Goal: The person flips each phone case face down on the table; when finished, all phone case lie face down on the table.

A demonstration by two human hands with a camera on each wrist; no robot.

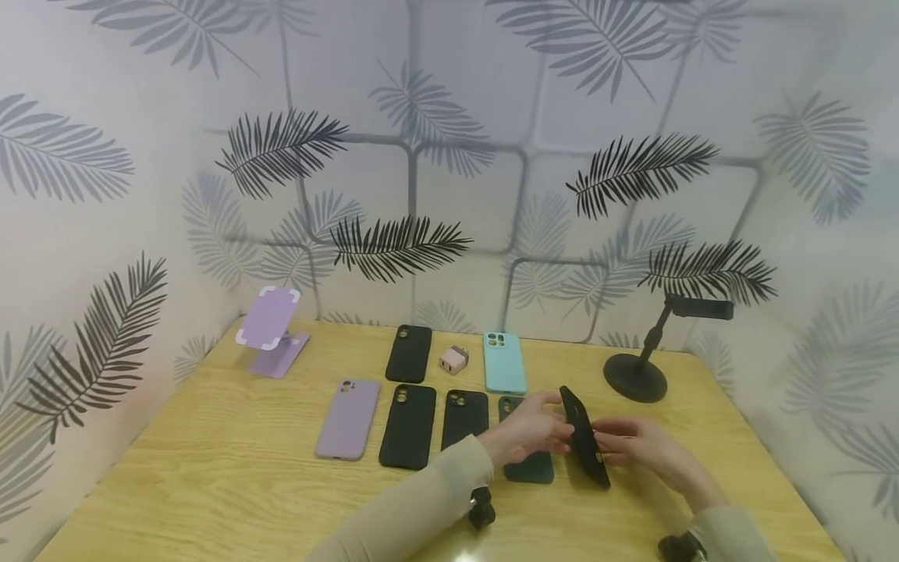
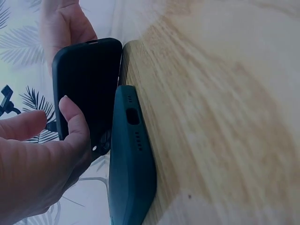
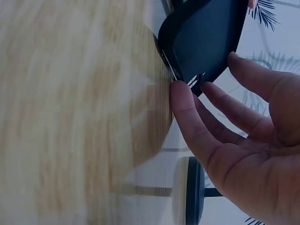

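Observation:
Between my two hands a black phone case is held up on its edge, tilted over the table. My left hand grips it from the left, with its thumb across the case's face in the left wrist view. From the other side my right hand pinches the edge with thumb and fingertips. The right wrist view shows the case's hollow inner face and slots along its side. Just left of it a dark green phone case lies flat, partly hidden under my left hand and forearm.
Several more cases lie on the wooden table, among them a lilac case and a light blue case. A pink charger plug sits between them. Behind stand a lilac phone stand and a black phone stand.

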